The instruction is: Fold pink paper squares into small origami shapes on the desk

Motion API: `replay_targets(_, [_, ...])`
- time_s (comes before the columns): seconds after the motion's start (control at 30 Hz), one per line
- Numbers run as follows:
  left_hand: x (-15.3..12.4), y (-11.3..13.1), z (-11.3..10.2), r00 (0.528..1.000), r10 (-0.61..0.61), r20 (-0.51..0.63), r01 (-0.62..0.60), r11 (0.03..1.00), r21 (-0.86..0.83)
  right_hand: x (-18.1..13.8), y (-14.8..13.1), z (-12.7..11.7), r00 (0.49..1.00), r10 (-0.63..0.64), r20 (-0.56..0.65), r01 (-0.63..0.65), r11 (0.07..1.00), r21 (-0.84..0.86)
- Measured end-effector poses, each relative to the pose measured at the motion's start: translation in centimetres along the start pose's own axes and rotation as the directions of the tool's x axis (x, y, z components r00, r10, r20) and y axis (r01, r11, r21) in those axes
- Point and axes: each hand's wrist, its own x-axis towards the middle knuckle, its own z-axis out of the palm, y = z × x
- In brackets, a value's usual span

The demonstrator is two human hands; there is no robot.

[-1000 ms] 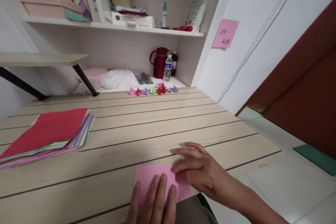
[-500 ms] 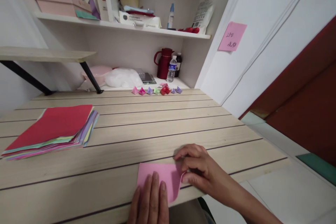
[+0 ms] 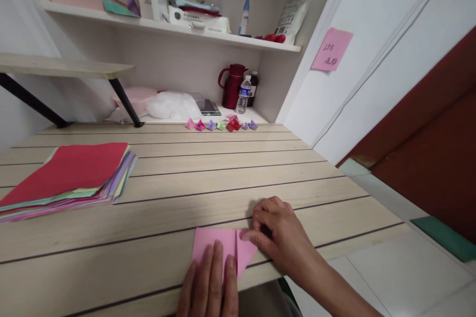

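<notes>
A sheet of pink origami paper point(image 3: 215, 236) lies near the front edge of the table, its right side folded over into a slanted flap. My left hand point(image 3: 211, 282) rests flat on the paper with its fingers stretched out, covering the lower part. At the flap is my right hand point(image 3: 278, 230): its thumb presses on the folded paper while the other fingers are curled in. The fingertips of that hand are partly hidden.
A stack of coloured paper point(image 3: 74, 171), red on top, lies at the left of the slatted table point(image 3: 178, 193). Several small folded paper pieces point(image 3: 211, 125) line the back edge. Behind them stand a dark red jug point(image 3: 231, 89) and a water bottle point(image 3: 243, 96).
The right side of the pink paper has been folded over to the left. My right thumb has moved onto the flap. My left hand stays on the paper.
</notes>
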Motion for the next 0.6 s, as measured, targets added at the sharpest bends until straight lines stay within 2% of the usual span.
replay_targets(0.3, [0.0, -0.3, -0.4, 0.999, 0.017, 0.039, -0.016, 0.999, -0.030, 1.2, -0.5, 0.7, 0.998, -0.069, 0.003, 0.069, 0.989, -0.134])
replay_targets(0.6, [0.3, -0.1, -0.8, 0.998, -0.001, 0.069, 0.007, 0.997, -0.081, 0.9, -0.2, 0.8, 0.997, -0.077, 0.011, 0.078, 0.991, -0.110])
